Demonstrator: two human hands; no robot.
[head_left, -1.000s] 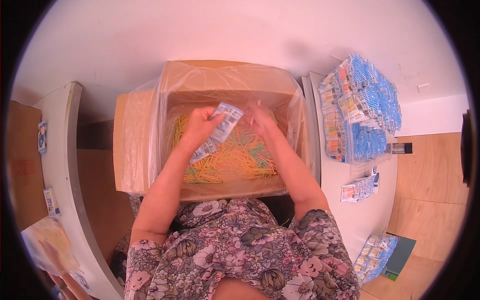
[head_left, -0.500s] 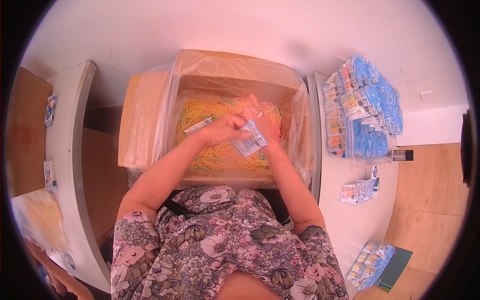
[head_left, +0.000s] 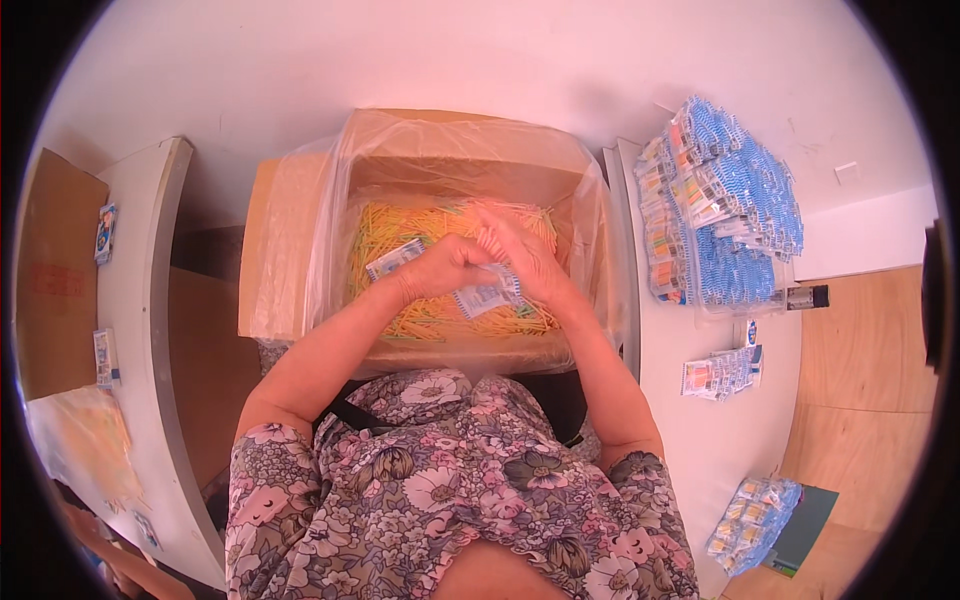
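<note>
My left hand (head_left: 447, 268) pinches a small clear packet with a blue zigzag edge (head_left: 490, 297). Close against it, my right hand (head_left: 530, 258) has its fingers bent toward the packet's top. Pinkish thin shapes show between the two hands, but I cannot make out whether they are sticks in the right fingers. A second packet (head_left: 396, 259) shows beside my left wrist, over the sticks; whether the hand touches it is hidden. Both hands are above many thin yellow, orange and pink sticks (head_left: 385, 235) in a cardboard box (head_left: 460, 150) lined with clear plastic.
On the right-hand table (head_left: 665, 420), a clear bin (head_left: 740, 300) is heaped with filled packets (head_left: 735, 190). Nearer lie a small packet stack (head_left: 722, 374) and a bundle (head_left: 752, 525). The left table (head_left: 140, 240) bears packets and a bag (head_left: 85, 440); another person's arm (head_left: 125, 565) shows below.
My right hand has turned and come closer to my left, now covering the packet's upper part. The packet has tipped lower and flatter. The second packet shows more fully.
</note>
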